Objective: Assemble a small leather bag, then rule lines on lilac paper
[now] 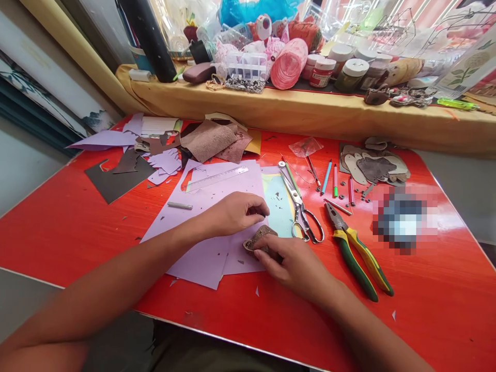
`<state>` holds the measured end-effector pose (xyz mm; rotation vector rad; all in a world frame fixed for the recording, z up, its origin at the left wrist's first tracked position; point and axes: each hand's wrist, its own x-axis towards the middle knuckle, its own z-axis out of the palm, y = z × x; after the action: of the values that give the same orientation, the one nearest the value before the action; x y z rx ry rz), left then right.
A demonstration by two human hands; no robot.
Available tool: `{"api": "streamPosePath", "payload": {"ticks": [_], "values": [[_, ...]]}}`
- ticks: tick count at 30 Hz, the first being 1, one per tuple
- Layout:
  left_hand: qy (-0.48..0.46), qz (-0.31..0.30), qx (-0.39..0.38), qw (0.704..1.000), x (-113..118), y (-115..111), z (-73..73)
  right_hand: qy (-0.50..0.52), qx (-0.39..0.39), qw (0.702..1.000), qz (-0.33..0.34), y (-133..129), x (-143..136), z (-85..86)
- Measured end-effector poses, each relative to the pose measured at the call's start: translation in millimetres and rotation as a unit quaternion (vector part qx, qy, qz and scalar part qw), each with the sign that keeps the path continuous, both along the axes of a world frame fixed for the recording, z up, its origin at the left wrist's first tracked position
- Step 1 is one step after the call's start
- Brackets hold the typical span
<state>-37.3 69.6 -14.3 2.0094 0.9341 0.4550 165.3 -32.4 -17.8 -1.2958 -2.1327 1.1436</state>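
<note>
My right hand (289,258) grips a small brown leather piece (264,232), rough side up, with a curled pale edge on its left. Just above it, my left hand (236,213) is curled in a pinch; a small dark bit shows at its fingertips, too small to name. Beneath both hands lie lilac paper sheets (201,266) strewn with dark scraps. Silver scissors (294,194) rest right of the hands, partly over a light-blue sheet (281,206). Farther right are pliers (352,248) with green and yellow handles.
A clear ruler (217,179) and a grey metal bar (180,205) lie on the paper. Leather scraps (209,140) pile at the back left, cut leather shapes (375,165) at the back right. Pens (326,178) and small rings lie nearby. Jars (323,72) crowd the sill.
</note>
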Motion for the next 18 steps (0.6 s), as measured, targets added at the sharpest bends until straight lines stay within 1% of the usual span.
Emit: {"api": "streamPosePath", "payload": {"ticks": [3,6,8,10,13,16,18], "values": [[0.011,-0.013,-0.023,1.000,4,-2,-2.5,0.001,-0.005,0.998,-0.064,4,5,4.0],[0.012,-0.020,-0.034,0.999,5,-3,-1.9,-0.024,0.023,0.988,-0.153,10,14,8.3],[0.004,-0.019,-0.046,0.999,5,-4,-1.5,-0.051,0.036,0.981,-0.185,15,19,10.2],[-0.001,-0.015,-0.061,0.998,6,-3,-2.0,-0.087,0.030,0.979,-0.184,18,22,11.4],[0.007,-0.017,-0.067,0.998,8,-1,-4.2,-0.151,0.003,0.976,-0.158,19,21,11.8],[0.024,-0.031,-0.061,0.997,9,1,-6.1,-0.206,-0.009,0.970,-0.131,17,18,11.2],[0.033,-0.045,-0.060,0.997,10,2,-6.4,-0.218,-0.007,0.968,-0.124,16,16,10.4]]}}
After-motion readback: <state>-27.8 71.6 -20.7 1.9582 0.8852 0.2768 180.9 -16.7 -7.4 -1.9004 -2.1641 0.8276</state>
